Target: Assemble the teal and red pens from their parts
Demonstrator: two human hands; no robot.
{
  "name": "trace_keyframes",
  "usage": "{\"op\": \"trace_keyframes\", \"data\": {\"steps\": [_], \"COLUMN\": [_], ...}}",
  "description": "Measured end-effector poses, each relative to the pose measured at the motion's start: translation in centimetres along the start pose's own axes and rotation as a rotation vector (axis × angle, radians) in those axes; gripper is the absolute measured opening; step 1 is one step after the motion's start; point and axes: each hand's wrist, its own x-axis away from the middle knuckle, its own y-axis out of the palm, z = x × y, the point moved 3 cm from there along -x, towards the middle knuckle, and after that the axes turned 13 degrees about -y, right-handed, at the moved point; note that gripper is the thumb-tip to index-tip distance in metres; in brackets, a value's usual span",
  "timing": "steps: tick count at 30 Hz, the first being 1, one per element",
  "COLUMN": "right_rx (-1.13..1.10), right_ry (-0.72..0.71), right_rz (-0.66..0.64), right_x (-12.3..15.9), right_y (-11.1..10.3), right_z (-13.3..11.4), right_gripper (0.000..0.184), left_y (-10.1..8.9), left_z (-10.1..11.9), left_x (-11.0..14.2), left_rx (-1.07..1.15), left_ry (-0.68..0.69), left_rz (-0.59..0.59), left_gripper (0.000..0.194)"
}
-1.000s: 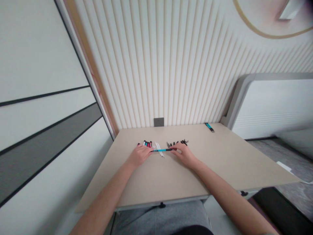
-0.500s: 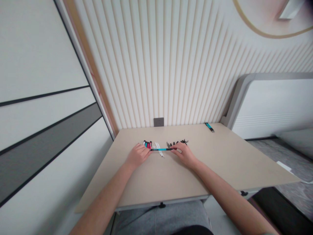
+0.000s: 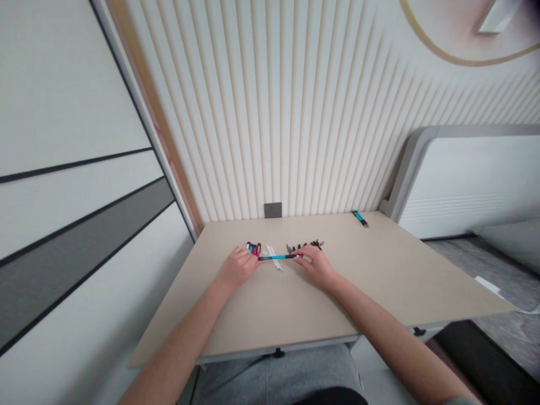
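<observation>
Both my hands hold one thin blue and black pen (image 3: 278, 257) level above the beige table (image 3: 379, 281). My left hand (image 3: 237, 266) pinches its left end, and my right hand (image 3: 316, 264) pinches its right end. Just behind the left hand lie a few red and black pen parts (image 3: 253, 247). A white stick-like piece (image 3: 273, 259) lies under the pen. Behind the right hand sits a row of several small black parts (image 3: 304, 245).
A second blue pen (image 3: 360, 218) lies at the far right edge of the table, near a white padded headboard (image 3: 459, 180). A grey wall socket (image 3: 273, 210) sits in the ribbed wall behind the table. A dark mat shows on the floor at lower right.
The left hand has slid a little leftward along the pen, so more of the pen shows between the hands. Otherwise both hands stay where they were.
</observation>
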Motion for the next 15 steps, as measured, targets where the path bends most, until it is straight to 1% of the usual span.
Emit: {"op": "trace_keyframes", "data": {"steps": [3, 8, 13, 15], "right_rx": [-0.009, -0.014, 0.011, 0.007], "right_ry": [0.011, -0.019, -0.008, -0.012], "right_rz": [0.029, 0.017, 0.025, 0.012], "right_x": [-0.06, -0.02, -0.03, -0.02], "right_y": [0.01, 0.14, 0.15, 0.17], "right_z": [-0.05, -0.17, -0.07, -0.14], "right_gripper": [0.017, 0.017, 0.017, 0.017], "left_y": [-0.04, 0.04, 0.22, 0.32], "left_z": [-0.13, 0.26, -0.01, 0.05], "left_x": [-0.07, -0.09, -0.08, 0.0], "left_rx": [0.001, -0.007, 0.025, 0.033], "left_ry": [-0.03, 0.027, -0.034, -0.016], "left_rz": [0.009, 0.008, -0.001, -0.008], "left_gripper": [0.032, 0.031, 0.031, 0.032]}}
